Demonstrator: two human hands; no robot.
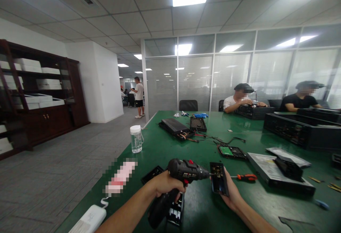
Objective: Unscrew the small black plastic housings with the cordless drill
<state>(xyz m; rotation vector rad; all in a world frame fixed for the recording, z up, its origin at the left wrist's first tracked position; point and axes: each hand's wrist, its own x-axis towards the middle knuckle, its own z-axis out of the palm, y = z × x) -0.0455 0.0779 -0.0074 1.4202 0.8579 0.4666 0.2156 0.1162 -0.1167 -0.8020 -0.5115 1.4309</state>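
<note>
My left hand (166,183) is wrapped round the grip of a black cordless drill (186,169) with red details. The drill points right, its bit end meeting or nearly meeting a small black panel (218,183) with brass-coloured parts on its face. My right hand (232,193) grips that panel along its right edge and holds it tilted up above the table. Just beyond the right hand lies a screwdriver (247,178) with an orange and black handle. Under the drill is another black part (176,211), partly covered. A black tray-like piece (151,174) lies behind my left wrist.
On the green table (128,197) stand a water bottle (136,141) and a white power strip (89,218). Farther back lie a black device (174,126), loose cables (226,141) and an open unit with a green board (227,151). A metal chassis (266,170) lies right. Two people work opposite.
</note>
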